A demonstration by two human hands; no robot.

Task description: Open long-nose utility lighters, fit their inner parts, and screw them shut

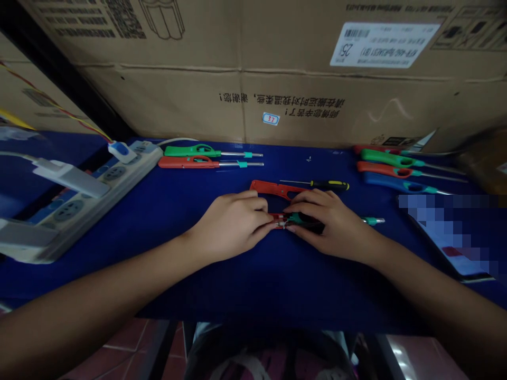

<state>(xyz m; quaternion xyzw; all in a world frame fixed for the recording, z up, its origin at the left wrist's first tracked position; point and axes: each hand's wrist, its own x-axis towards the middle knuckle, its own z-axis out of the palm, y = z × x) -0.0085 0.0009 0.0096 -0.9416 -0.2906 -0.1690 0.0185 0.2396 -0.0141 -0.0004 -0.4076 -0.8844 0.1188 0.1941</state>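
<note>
An opened red gas lighter (280, 221) lies on the blue table between my hands, its inner parts showing. My left hand (233, 227) closes on its handle end, fingertips pinched at the red shell. Bent over the middle of the lighter, my right hand (335, 224) holds it near a green part, thumb and fingers on either side. The metal tube with a green tip (373, 220) sticks out past my right hand. Just behind lies the loose red half shell (273, 188). Beyond that is a small screwdriver (330, 184) with a black and yellow handle.
At the back left lie a green lighter (194, 151) and a red lighter (190, 162). Several more lighters (390, 170) sit at the back right. A power strip (119, 174) with plugs stands left, a phone (443, 237) right. A cardboard box (178, 100) walls off the back.
</note>
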